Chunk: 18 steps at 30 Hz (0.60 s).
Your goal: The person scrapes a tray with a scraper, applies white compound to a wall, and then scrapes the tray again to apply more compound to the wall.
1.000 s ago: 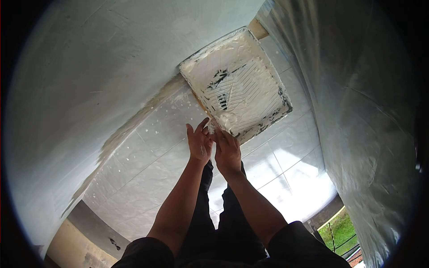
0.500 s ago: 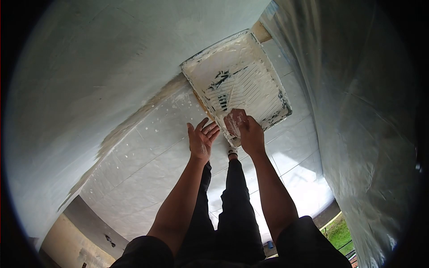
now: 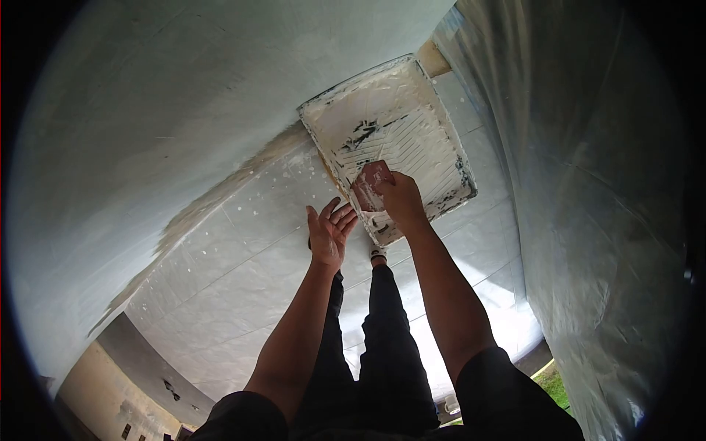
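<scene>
Pinched in my right hand (image 3: 403, 202) is a flat reddish-brown putty scraper (image 3: 371, 184) with angled corners and white smears. It overlaps the near part of a dark paint tray (image 3: 472, 192), which is thickly coated with creamy white paste (image 3: 412, 95). Ridges and dark bare patches show through the paste around the tray's middle. My left hand (image 3: 329, 231) is open, palm up and fingers spread, with its fingertips right beside the tray's left edge. White residue marks that palm.
A curved pale wall (image 3: 184, 110) fills the left, its lower edge rough and brownish. Plastic sheeting (image 3: 588, 220) hangs at the right. White-spattered grey floor tiles (image 3: 243, 242) lie below, with my legs (image 3: 386, 316) over them. Grass (image 3: 553, 386) shows at lower right.
My right hand has moved the scraper left and slightly up across the tray, toward its left edge. My left hand stays open in nearly the same place.
</scene>
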{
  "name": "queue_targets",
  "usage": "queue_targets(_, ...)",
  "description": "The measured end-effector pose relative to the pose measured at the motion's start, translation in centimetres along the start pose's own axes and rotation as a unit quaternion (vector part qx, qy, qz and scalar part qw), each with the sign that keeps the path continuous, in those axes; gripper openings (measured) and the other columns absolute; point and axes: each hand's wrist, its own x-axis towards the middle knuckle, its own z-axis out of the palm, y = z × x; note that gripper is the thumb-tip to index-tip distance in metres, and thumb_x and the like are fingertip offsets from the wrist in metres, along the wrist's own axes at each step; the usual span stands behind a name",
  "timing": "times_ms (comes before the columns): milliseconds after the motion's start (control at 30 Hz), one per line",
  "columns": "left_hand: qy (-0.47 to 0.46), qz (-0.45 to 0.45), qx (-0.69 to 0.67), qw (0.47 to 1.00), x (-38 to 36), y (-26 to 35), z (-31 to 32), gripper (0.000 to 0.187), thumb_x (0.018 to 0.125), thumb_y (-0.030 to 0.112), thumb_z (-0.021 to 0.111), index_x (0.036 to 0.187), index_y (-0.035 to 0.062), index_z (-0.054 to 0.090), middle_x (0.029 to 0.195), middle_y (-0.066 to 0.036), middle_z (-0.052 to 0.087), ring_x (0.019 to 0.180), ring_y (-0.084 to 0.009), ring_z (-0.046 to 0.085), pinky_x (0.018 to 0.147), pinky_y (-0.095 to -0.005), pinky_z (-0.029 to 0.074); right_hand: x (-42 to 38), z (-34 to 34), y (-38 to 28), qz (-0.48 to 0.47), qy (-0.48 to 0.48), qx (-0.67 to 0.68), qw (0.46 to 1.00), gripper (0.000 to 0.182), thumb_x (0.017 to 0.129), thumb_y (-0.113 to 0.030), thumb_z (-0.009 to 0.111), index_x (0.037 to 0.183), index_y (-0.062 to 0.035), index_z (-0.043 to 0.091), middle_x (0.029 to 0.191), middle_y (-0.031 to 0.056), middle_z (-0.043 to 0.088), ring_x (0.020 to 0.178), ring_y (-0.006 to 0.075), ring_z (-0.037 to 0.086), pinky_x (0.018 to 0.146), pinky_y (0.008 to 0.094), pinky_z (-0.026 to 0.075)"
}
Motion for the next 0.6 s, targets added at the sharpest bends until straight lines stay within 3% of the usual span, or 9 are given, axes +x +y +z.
queue_targets(133, 0.01, -0.013, -0.038, 0.999, -0.4, 0.0, 0.2, 0.092, 0.092, 0.073, 0.025, 0.142, -0.0036, 0.031, 0.135, -0.026, 0.045, 0.131, -0.0351, 0.04, 0.113, -0.0446, 0.03, 2.5, -0.9, 2.1, 0.055, -0.068, 0.112, 0.99, 0.026, 0.082, -0.016, 0.062, 0.094, 0.0064, 0.065, 0.082, 0.0147, 0.068, 0.074, 0.0227, 0.065, 0.066, 0.0348, 0.048)
queue_targets(200, 0.006, -0.007, -0.038, 0.999, -0.7, 0.0, 0.1, 0.091, 0.092, 0.072, 0.026, 0.143, -0.0031, 0.031, 0.137, -0.025, 0.044, 0.132, -0.0343, 0.04, 0.113, -0.0437, 0.029, 3.5, -1.4, 2.7, 0.142, -0.141, 0.36, 0.911, 0.025, 0.084, -0.012, 0.061, 0.098, 0.0076, 0.064, 0.087, 0.0113, 0.068, 0.074, 0.0181, 0.064, 0.064, 0.0315, 0.048)
queue_targets(233, 0.004, -0.006, -0.038, 0.999, -1.1, 0.0, 0.0, 0.09, 0.093, 0.072, 0.026, 0.143, -0.0027, 0.03, 0.14, -0.024, 0.042, 0.132, -0.0335, 0.039, 0.114, -0.0428, 0.027, 3.3, -2.0, 2.6, 0.159, -0.169, 0.426, 0.875, 0.027, 0.086, -0.008, 0.059, 0.106, 0.0094, 0.06, 0.099, 0.0133, 0.067, 0.082, 0.0219, 0.065, 0.074, 0.0326, 0.052)
queue_targets(267, 0.003, -0.003, -0.038, 0.999, -1.5, 0.0, -0.2, 0.09, 0.093, 0.072, 0.026, 0.143, -0.0027, 0.03, 0.14, -0.024, 0.042, 0.132, -0.0335, 0.039, 0.114, -0.0428, 0.027, 3.0, -2.6, 2.5, 0.155, -0.171, 0.426, 0.875, 0.027, 0.086, -0.008, 0.059, 0.106, 0.0094, 0.06, 0.099, 0.0133, 0.067, 0.082, 0.0219, 0.065, 0.074, 0.0326, 0.052)
queue_targets(333, 0.008, 0.008, -0.028, 1.0, -3.1, 0.2, -1.2, 0.088, 0.093, 0.07, 0.026, 0.144, -0.0016, 0.029, 0.144, -0.022, 0.04, 0.134, -0.0324, 0.039, 0.114, -0.0416, 0.025, 0.3, -4.3, 0.0, 0.187, -0.2, 0.471, 0.838, 0.031, 0.086, -0.006, 0.056, 0.113, 0.0096, 0.057, 0.107, 0.0158, 0.065, 0.094, 0.0237, 0.065, 0.087, 0.0346, 0.052)
queue_targets(433, 0.005, 0.02, -0.015, 1.0, -6.6, 1.1, -2.2, 0.086, 0.094, 0.069, 0.026, 0.145, -0.0018, 0.028, 0.145, -0.022, 0.039, 0.136, -0.0322, 0.036, 0.114, -0.0411, 0.026, -2.9, -6.6, -2.2, 0.168, -0.24, 0.504, 0.812, 0.035, 0.086, -0.005, 0.055, 0.118, 0.0091, 0.055, 0.113, 0.016, 0.063, 0.103, 0.0245, 0.063, 0.095, 0.0371, 0.049)
queue_targets(500, -0.009, 0.036, 0.015, 0.999, -9.3, 1.9, -3.0, 0.086, 0.095, 0.067, 0.025, 0.146, -0.0017, 0.025, 0.146, -0.02, 0.039, 0.135, -0.0301, 0.038, 0.114, -0.0408, 0.025, -5.5, -7.8, -4.1, 0.102, -0.21, 0.501, 0.833, 0.041, 0.086, -0.006, 0.055, 0.125, 0.0055, 0.052, 0.115, 0.0118, 0.063, 0.102, 0.0226, 0.063, 0.094, 0.0361, 0.049)
queue_targets(600, 0.012, 0.053, 0.015, 0.998, -13.0, 3.9, -3.1, 0.082, 0.097, 0.065, 0.025, 0.146, 0.0001, 0.028, 0.138, -0.017, 0.05, 0.124, -0.0254, 0.05, 0.107, -0.0381, 0.035, -10.7, -10.4, -9.7, -0.003, -0.239, 0.529, 0.814, 0.043, 0.084, -0.003, 0.057, 0.126, 0.0013, 0.051, 0.119, 0.0087, 0.06, 0.109, 0.0193, 0.059, 0.096, 0.0349, 0.047)
